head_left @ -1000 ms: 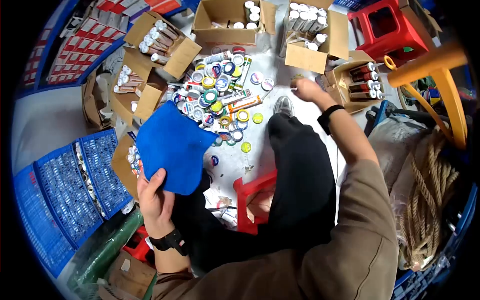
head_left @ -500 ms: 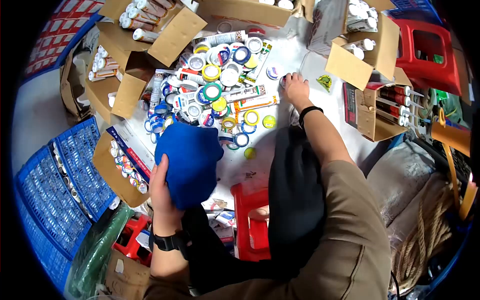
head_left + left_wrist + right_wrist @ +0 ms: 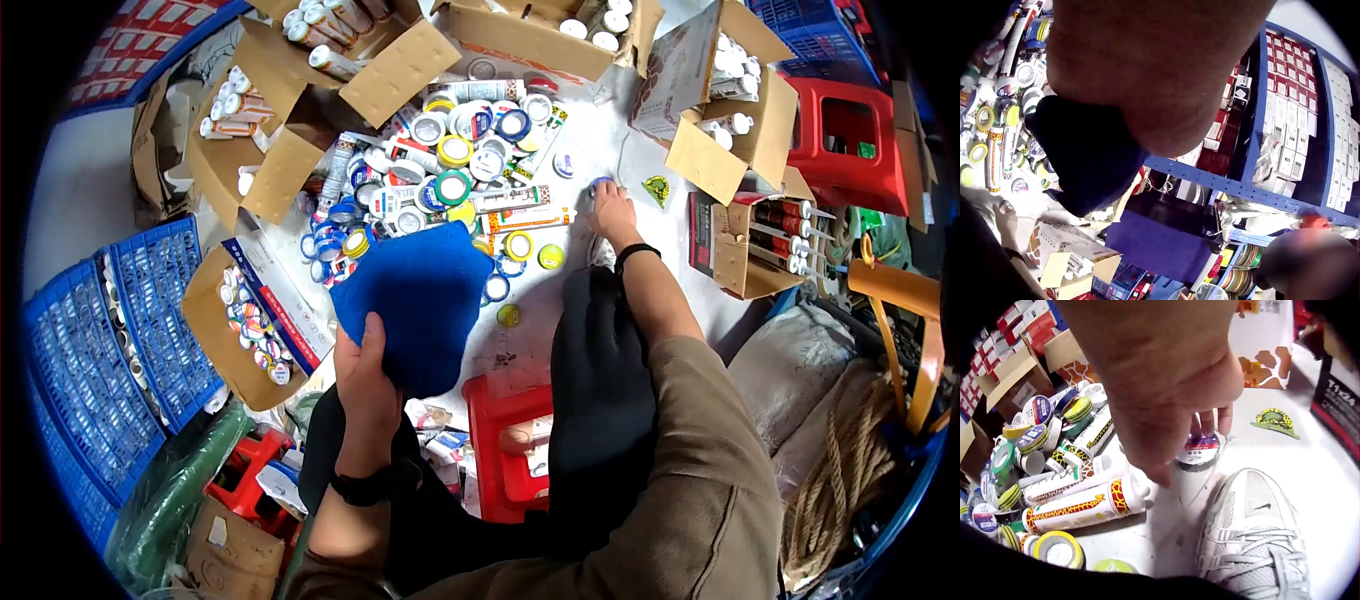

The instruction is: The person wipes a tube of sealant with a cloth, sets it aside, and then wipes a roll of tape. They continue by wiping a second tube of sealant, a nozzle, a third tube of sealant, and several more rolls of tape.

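In the head view my left hand (image 3: 368, 385) grips a piece of blue cloth (image 3: 420, 300) at its lower left edge, thumb on top, in front of the pile. The cloth looks dark in the left wrist view, below the wrist. My right hand (image 3: 612, 212) reaches to the floor beside the pile. Its fingertips touch the top of a roll of tape (image 3: 1199, 453) with a purple and red label, lying flat. The thumb stands apart from the roll's near side. Another tape roll (image 3: 563, 163) lies just left of this hand.
A pile of tape rolls (image 3: 453, 151) and sealant tubes (image 3: 525, 219) covers the floor. Cardboard boxes (image 3: 400, 75) of tubes stand behind; a box of rolls (image 3: 215, 345) is at left. A green-yellow printed piece (image 3: 1275, 422) and a shoe (image 3: 1254, 531) are near the right hand.
My right hand has moved from beside the green-yellow piece to the tape roll, and its fingers now touch it. The blue cloth stays in my left hand and has shifted. The head view has moved.
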A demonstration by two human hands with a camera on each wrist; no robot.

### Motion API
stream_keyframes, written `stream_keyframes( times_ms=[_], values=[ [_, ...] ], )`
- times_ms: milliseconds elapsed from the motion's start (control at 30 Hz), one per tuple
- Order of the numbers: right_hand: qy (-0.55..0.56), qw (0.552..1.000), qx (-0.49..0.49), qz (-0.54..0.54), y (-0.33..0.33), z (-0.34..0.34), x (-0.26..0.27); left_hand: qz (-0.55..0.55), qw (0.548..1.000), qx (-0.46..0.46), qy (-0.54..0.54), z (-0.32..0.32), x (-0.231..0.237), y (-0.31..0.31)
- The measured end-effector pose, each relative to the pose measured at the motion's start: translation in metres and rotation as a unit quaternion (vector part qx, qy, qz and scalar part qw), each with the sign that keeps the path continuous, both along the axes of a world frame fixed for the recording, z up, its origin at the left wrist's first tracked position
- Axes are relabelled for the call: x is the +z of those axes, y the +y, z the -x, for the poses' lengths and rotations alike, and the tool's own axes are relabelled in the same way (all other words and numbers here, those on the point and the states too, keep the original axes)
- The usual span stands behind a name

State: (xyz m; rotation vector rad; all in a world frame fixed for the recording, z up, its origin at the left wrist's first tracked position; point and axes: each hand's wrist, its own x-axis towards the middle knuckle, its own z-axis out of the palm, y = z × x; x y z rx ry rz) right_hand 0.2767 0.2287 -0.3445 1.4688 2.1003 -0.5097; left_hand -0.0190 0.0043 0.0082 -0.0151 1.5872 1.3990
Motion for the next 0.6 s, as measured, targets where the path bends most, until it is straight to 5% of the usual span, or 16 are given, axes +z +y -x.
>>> stream_keyframes(
  times_ms=[100,333,533,600],
  values=[
    [0.055,0.992,-0.043,-0.106,-0.006,0.012,0.009,0.030,0.999,0.009,0.023,0.002,0.002,-0.010],
    [0.004,0.993,0.022,-0.119,0.002,0.013,-0.004,0.019,1.000,-0.015,0.016,-0.002,-0.001,-0.010],
    [0.055,0.987,-0.101,-0.109,0.013,0.018,0.017,0.035,0.998,-0.056,0.000,0.000,0.005,-0.003],
    [0.244,0.948,-0.184,-0.086,0.029,0.024,0.063,-0.013,0.993,-0.065,0.093,-0.001,0.011,-0.001]
  ],
)
